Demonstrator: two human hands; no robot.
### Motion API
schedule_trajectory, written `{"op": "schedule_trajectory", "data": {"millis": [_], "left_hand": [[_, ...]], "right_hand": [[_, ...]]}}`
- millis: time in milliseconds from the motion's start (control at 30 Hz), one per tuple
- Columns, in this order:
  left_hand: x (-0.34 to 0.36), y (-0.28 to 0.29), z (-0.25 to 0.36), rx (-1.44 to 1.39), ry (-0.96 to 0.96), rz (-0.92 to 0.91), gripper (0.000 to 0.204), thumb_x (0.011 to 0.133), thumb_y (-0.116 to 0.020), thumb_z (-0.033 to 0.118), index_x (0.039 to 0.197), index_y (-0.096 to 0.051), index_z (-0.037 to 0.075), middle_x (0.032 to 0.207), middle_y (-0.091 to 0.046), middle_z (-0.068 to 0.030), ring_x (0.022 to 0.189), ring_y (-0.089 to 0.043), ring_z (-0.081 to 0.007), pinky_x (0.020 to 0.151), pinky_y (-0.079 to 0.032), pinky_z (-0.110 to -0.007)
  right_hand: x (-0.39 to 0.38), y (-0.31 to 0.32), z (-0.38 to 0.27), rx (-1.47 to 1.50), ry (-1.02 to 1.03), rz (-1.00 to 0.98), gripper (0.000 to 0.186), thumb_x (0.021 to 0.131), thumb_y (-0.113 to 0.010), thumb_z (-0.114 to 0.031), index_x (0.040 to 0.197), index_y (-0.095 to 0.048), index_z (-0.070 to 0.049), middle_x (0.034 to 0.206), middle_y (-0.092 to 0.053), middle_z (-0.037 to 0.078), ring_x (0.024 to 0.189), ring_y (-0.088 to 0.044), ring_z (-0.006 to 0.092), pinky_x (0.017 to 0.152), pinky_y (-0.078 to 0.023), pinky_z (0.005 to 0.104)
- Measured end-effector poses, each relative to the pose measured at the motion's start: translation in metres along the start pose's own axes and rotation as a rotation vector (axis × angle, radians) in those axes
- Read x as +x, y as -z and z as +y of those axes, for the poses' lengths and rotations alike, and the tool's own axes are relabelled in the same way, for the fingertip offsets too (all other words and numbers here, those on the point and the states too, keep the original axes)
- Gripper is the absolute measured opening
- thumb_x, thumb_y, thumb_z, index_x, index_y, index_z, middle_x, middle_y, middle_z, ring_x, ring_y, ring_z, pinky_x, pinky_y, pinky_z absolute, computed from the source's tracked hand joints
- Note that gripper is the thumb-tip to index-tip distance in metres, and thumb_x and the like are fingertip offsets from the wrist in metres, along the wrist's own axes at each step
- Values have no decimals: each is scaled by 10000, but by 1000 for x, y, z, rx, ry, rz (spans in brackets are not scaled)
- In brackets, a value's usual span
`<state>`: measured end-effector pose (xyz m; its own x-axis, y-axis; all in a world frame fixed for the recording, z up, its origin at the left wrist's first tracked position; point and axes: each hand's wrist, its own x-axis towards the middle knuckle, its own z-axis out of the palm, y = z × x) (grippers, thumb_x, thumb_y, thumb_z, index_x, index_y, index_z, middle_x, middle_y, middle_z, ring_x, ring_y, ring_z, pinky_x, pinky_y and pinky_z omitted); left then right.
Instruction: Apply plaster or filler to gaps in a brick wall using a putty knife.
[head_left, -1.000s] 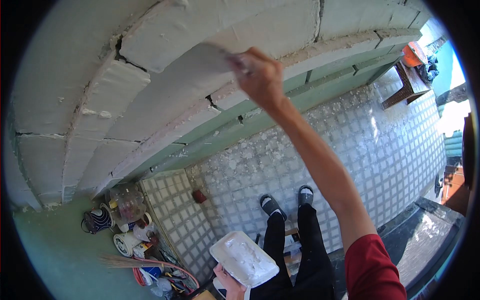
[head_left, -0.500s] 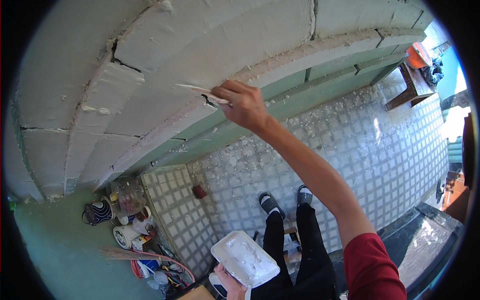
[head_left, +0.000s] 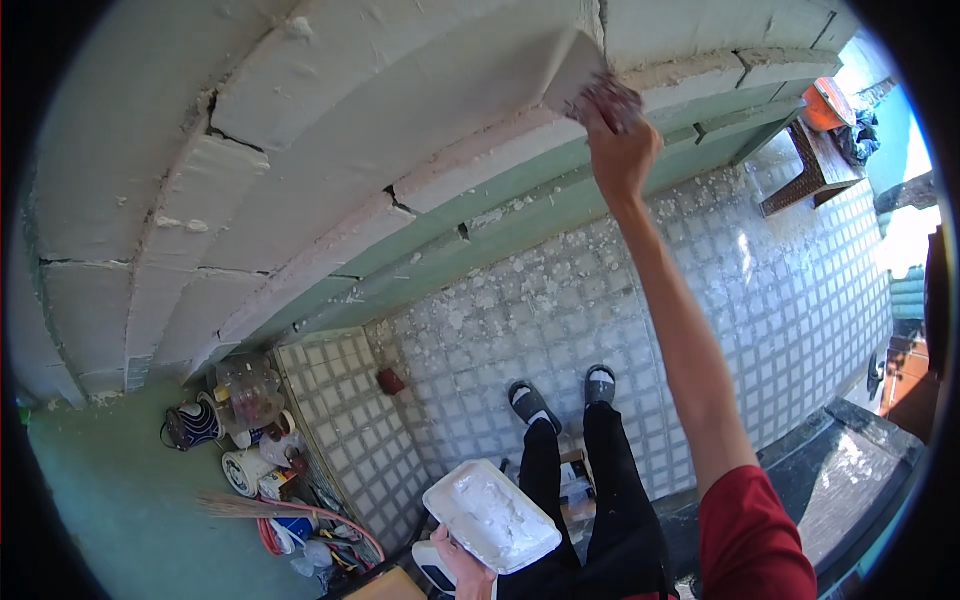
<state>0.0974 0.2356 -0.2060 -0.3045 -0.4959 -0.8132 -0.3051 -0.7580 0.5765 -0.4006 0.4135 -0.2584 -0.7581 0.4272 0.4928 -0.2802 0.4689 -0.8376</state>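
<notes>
Putty knife [head_left: 572, 72] is at the block wall [head_left: 400, 130], just left of the dark seam [head_left: 603, 16] and beside the ledge's [head_left: 470, 155] upper edge; blade tilted, contact unclear. Step in hand, as judged: smoothing white paste [head_left: 492, 505] over the wall. A further stroke would call for the blade edge bearing evenly. Right hand [head_left: 622, 155], blurred: fingers closed round the handle; right arm [head_left: 690, 330] reaches up and forward, nearly straight. Left hand [head_left: 462, 562] supports the paste tray [head_left: 450, 528] at its near-left edge; fingertips underneath hidden.
</notes>
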Motion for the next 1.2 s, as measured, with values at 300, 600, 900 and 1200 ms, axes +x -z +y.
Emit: {"op": "schedule_trajectory", "data": {"millis": [300, 600, 900, 1200], "left_hand": [[-11, -2, 8, 31, -13, -87, 607, 864, -396, 513, 1242, -528, 56, 1174, -610, -88, 1032, -610, -268, 861, -508, -405], [-37, -16, 46, -94, -85, -28, 626, 861, -385, 492, 1312, -479, 68, 1258, -561, -80, 1128, -561, -291, 927, -473, -437], [-70, -19, 94, -161, -155, -213, 648, 858, -409, 491, 1380, -421, 108, 1321, -527, -77, 1150, -553, -316, 978, -449, -478], [-113, -32, 115, -214, -205, -252, 642, 862, -408, 481, 1380, -424, 102, 1327, -529, -79, 1172, -545, -312, 996, -437, -471]], "right_hand": [[-63, -72, -49, 1019, -718, 105, 165, 795, -727, -101, 926, -713, -3, 836, -696, 41, 683, -651, 120, 584, -550, 275], [-46, -73, -46, 462, -752, 181, 199, 755, -720, -127, 779, -702, 70, 629, -665, 109, 518, -669, 198, 511, -563, 293], [-50, -43, -58, 254, -901, 171, 254, 740, -644, -168, 703, -665, 83, 575, -653, 140, 531, -684, 229, 544, -567, 316], [-29, -58, -79, 100, -788, -6, 248, 779, -603, -181, 687, -670, 40, 617, -654, 185, 617, -680, 333, 653, -526, 390]]}}
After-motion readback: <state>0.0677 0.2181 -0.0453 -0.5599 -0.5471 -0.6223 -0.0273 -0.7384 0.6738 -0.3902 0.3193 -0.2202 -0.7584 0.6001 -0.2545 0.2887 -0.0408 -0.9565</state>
